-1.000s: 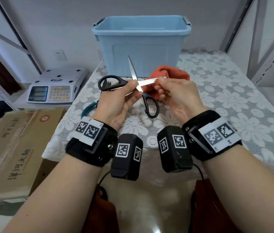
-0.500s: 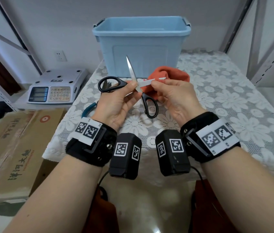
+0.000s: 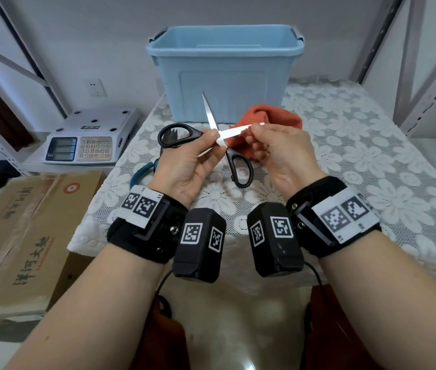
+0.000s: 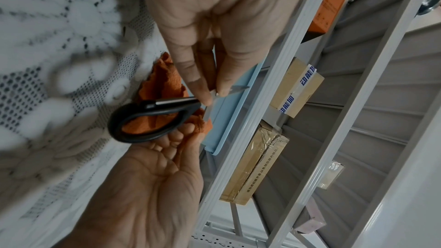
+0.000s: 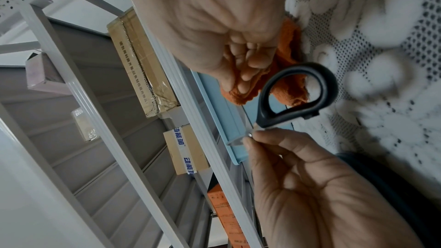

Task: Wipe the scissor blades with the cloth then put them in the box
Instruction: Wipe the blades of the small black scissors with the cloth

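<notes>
Cloth [image 3: 270,121] slid outward along scissors [image 3: 222,134] blade.

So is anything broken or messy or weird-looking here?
Nothing looks broken or spilled. The black-handled steel scissors are wide open only because the left hand pinches them at the pivot while the right hand rubs one blade with the orange cloth. The pale blue plastic box stands upright behind.

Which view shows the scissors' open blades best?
Head view: the scissors show whole, blades crossed open, left hand pinching near the pivot, right hand holding the orange cloth against one blade. The left wrist view shows one handle loop and short blade stubs between fingers; the right wrist view shows one loop and the pivot.
</notes>
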